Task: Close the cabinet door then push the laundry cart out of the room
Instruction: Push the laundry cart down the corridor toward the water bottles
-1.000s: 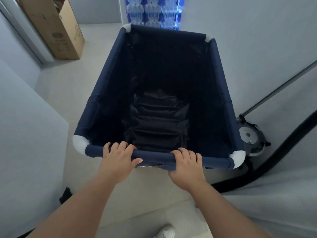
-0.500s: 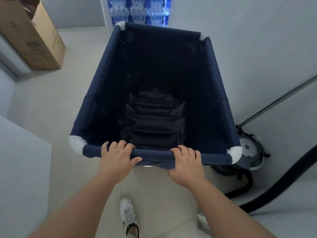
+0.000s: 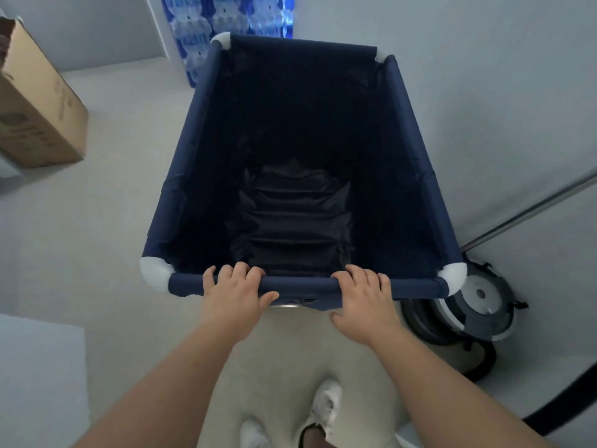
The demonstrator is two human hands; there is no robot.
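The navy fabric laundry cart (image 3: 193, 163) with white corner pieces fills the middle of the head view, and dark folded fabric lies at its bottom. My left hand (image 3: 234, 294) and my right hand (image 3: 365, 299) both grip the near top rail of the cart (image 3: 303, 284), fingers curled over it. No cabinet door is in view.
A cardboard box (image 3: 35, 105) leans at the left wall. Blue packs of water bottles (image 3: 206, 24) stand just beyond the cart. A vacuum cleaner (image 3: 478, 305) with a metal wand (image 3: 529, 211) and black hose sits close on the right. White sneakers (image 3: 324, 405) show below.
The cart has rolled forward with both hands on its rail. The left wall and the box have slid back to the left, and the vacuum now sits level with the near right corner.
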